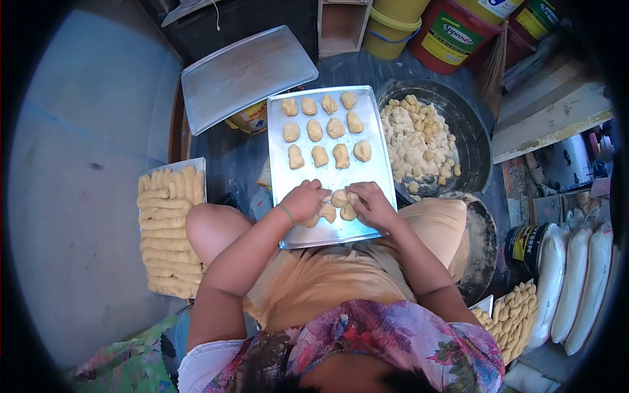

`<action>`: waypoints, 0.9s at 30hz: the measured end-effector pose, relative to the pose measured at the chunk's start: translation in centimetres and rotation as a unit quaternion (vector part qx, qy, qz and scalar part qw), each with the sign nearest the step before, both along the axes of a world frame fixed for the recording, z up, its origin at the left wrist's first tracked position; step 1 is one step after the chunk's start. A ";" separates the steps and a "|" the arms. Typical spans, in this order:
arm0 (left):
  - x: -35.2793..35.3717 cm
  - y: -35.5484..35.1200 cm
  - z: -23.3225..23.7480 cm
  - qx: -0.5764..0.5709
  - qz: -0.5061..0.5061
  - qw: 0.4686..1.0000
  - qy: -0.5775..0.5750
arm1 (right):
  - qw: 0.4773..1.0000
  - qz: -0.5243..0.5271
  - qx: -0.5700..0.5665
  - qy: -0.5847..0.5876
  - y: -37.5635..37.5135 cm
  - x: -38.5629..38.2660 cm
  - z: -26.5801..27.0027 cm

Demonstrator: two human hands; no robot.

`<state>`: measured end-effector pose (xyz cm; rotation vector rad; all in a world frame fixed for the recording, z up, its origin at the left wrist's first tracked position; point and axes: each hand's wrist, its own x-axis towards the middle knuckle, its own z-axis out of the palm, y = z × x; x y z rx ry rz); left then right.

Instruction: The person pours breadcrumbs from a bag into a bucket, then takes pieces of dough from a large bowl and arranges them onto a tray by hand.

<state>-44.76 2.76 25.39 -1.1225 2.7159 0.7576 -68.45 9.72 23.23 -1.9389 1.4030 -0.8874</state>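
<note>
A metal tray [386, 152] lies across my lap, with rows of separate dough pieces [314, 130] on its far part. Near its front edge, several more dough pieces [339, 198] sit close together between my hands. My left hand [306, 202] has its fingers curled at the left side of this cluster, touching dough. From the right, my right hand [372, 205] bends over the cluster with its fingertips on dough. What each hand grips under the fingers is partly hidden.
A round black basin [473, 141] holds many floury dough lumps at the right. An empty tray [249, 72] lies tilted at the back left. Dough strips [169, 232] fill a tray on the left. Buckets [452, 36] stand behind; plastic-wrapped packs [570, 281] stand at the right.
</note>
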 end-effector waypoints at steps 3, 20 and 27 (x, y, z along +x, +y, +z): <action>0.5 0.4 0.2 0.003 0.067 0.997 -0.029 | 0.999 -0.019 0.042 -0.027 1.1 -0.5 -0.6; 1.7 1.3 -0.4 -0.074 0.267 0.959 0.062 | 0.990 -0.057 0.093 0.091 -4.7 7.8 1.5; 0.3 1.9 -0.6 -0.200 0.185 0.951 0.145 | 0.992 0.060 0.037 0.100 -1.1 2.6 0.2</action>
